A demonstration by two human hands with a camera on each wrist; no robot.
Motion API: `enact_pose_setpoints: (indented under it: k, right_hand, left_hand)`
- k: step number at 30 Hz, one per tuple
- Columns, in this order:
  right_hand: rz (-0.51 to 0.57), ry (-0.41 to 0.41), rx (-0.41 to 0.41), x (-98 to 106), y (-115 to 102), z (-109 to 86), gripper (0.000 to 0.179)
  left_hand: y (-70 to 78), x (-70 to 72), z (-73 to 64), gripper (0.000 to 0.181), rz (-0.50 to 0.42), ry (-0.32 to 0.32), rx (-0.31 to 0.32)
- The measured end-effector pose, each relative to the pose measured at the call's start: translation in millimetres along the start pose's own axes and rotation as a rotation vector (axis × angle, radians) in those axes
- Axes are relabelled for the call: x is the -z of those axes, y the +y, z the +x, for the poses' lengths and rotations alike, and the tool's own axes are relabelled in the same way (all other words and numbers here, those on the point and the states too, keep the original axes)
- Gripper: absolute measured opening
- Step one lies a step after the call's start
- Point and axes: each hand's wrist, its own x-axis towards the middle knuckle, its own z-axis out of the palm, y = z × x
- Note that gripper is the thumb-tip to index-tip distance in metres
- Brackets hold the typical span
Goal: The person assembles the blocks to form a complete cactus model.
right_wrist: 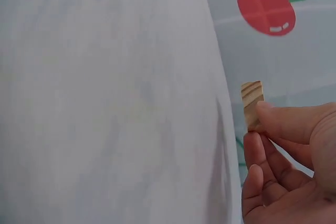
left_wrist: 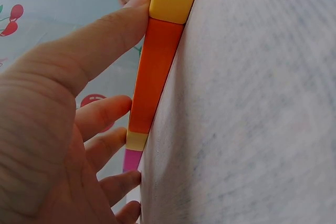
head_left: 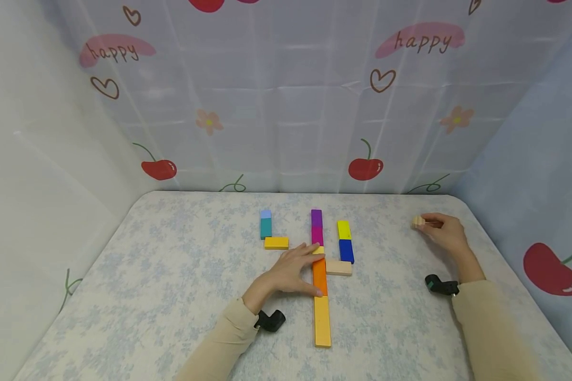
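Note:
Down the middle of the table runs a column of blocks: purple (head_left: 316,217), magenta (head_left: 316,236), a small pale yellow one (head_left: 319,250), orange (head_left: 320,280) and a long yellow one (head_left: 322,323). My left hand (head_left: 288,270) rests along this column, fingers spread. In the left wrist view its thumb (left_wrist: 105,40) touches near the seam between orange and yellow, and its fingertips lie along the row. Off at the back right, my right hand (head_left: 448,233) pinches a small natural-wood block (right_wrist: 252,103) between thumb and fingers; grain shows on its end.
A plain wood block (head_left: 339,268) lies crosswise against the column's right side, with blue (head_left: 346,251) and bright yellow (head_left: 344,229) blocks behind it. Left of the column are a yellow block (head_left: 276,243), a teal one (head_left: 266,228) and a light blue one (head_left: 265,214). Curtains surround the table.

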Motion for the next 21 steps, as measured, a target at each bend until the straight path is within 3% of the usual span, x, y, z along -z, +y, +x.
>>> enact_pose_setpoints:
  k: [6,21]
  right_hand:
    - [0.049,-0.014,-0.024,-13,-26,9.9,0.044]
    - [0.130,-0.039,0.060,-55,-111,39.5,0.042]
  left_hand:
    - [-0.2,-0.4,-0.3,0.085,-0.006,0.000,0.002]
    - [-1.2,-0.5,-0.4,0.085,-0.006,0.000,-0.006]
